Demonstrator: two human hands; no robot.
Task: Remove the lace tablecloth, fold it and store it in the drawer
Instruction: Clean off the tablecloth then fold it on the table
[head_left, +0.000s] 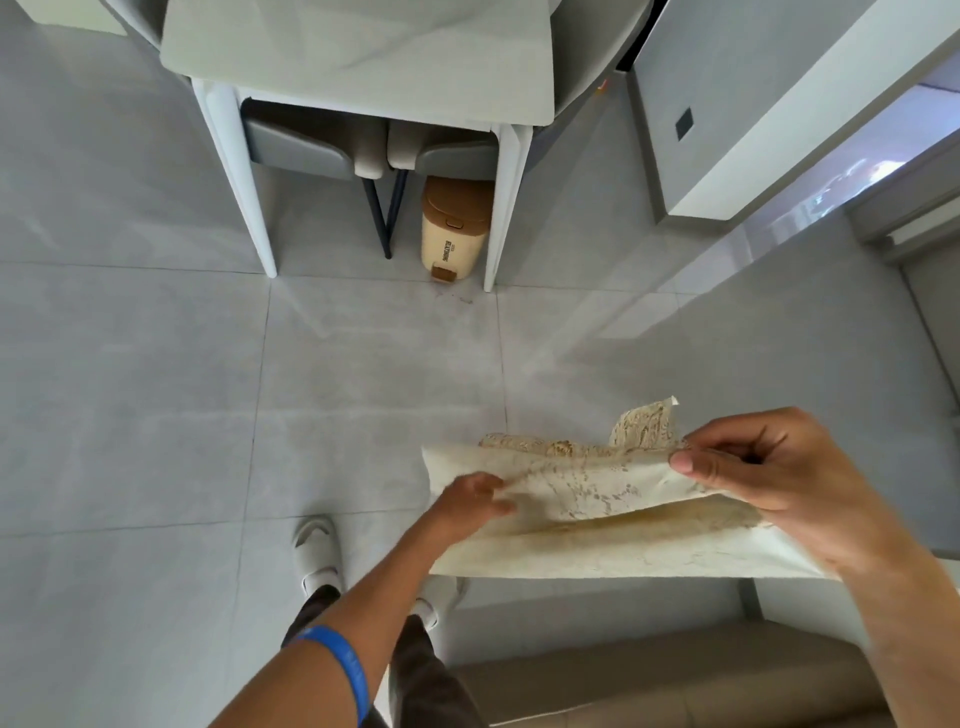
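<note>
The cream lace tablecloth (587, 499) is folded into a long flat strip and held in the air in front of me, lower right of the head view. My right hand (769, 483) pinches its right end, thumb on top, where a lace corner sticks up. My left hand (475, 501) grips the strip near its left part, fingers curled on the fabric. A blue band sits on my left wrist. No drawer is in view.
A white table (363, 57) with pale legs stands ahead, chairs (306, 145) tucked under it. A beige pedal bin (454, 228) sits by the right table leg. A grey cabinet (737, 114) is at upper right, a tan seat (649, 686) at bottom right. My feet stand on grey floor tiles.
</note>
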